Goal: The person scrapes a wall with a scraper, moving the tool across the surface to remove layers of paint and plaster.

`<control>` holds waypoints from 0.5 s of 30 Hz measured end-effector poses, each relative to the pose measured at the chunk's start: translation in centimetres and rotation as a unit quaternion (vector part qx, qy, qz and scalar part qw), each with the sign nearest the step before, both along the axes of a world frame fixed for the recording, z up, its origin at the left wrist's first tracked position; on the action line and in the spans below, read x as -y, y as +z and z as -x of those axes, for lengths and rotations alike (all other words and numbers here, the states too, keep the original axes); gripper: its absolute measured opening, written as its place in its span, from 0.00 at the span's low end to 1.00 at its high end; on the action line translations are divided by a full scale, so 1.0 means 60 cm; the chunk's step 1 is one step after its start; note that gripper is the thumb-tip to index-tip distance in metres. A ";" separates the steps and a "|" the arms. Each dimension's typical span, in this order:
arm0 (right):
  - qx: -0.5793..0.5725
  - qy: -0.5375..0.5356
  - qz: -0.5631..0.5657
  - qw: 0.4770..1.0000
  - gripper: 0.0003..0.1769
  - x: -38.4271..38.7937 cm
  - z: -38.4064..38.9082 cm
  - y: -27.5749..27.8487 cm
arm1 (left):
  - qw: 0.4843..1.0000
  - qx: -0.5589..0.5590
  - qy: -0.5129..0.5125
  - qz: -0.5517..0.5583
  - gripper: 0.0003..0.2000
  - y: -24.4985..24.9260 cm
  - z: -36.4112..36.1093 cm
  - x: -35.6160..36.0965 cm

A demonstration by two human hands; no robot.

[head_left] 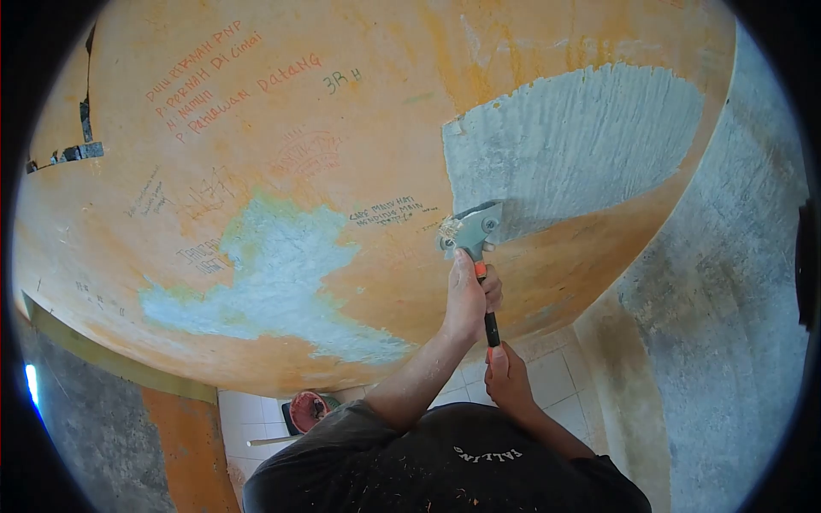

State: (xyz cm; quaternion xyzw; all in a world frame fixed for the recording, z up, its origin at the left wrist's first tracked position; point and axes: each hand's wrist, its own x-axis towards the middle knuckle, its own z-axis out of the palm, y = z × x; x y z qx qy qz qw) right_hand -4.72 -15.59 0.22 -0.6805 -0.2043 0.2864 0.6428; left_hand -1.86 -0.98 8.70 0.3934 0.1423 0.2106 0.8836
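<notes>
Dark shirt (445,470) at the bottom edge, both bare arms reaching up from it. Right hand (509,380) is nearest, clenched around the bottom end of the scraper (473,232) handle (491,329). Left hand (466,303) sits just above it, fist closed on the upper handle, thumb lying up along the shaft toward the head. Scraper's long axis is near vertical with a slight lean: grip end down, metal head up and a bit left. The head is pressed against the orange wall (359,145), right at the lower left corner of the grey scraped patch (581,145), with paint flakes at the blade. Further left on the wall are a pale bluish patch (274,274) and handwritten scribbles (205,81). White tiled floor (556,376) lies below, with a red object (306,409) on it. Bare cement wall (735,299) stands at right.
</notes>
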 end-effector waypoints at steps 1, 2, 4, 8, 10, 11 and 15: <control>0.002 0.001 -0.003 1.000 0.23 -0.002 -0.001 0.003 | 1.000 0.009 -0.003 -0.012 0.25 0.006 -0.001 -0.001; -0.005 0.001 0.001 1.000 0.23 -0.002 -0.001 0.009 | 1.000 0.012 -0.002 -0.014 0.25 0.009 -0.001 -0.002; -0.010 -0.001 0.005 1.000 0.23 0.002 -0.002 0.018 | 1.000 0.013 -0.008 0.006 0.25 0.011 -0.002 -0.001; -0.014 0.009 0.011 1.000 0.23 0.006 -0.003 0.040 | 0.999 0.030 -0.015 0.006 0.24 0.024 -0.003 -0.001; -0.013 0.008 0.012 1.000 0.23 0.007 -0.007 0.054 | 0.999 0.038 -0.017 0.011 0.24 0.031 -0.006 -0.002; -0.018 0.011 0.019 1.000 0.23 0.009 -0.007 0.060 | 0.999 0.039 -0.018 0.011 0.24 0.035 -0.008 -0.002; -0.007 0.013 0.018 1.000 0.23 0.012 -0.009 0.064 | 1.000 0.022 -0.002 0.011 0.24 0.041 -0.010 0.002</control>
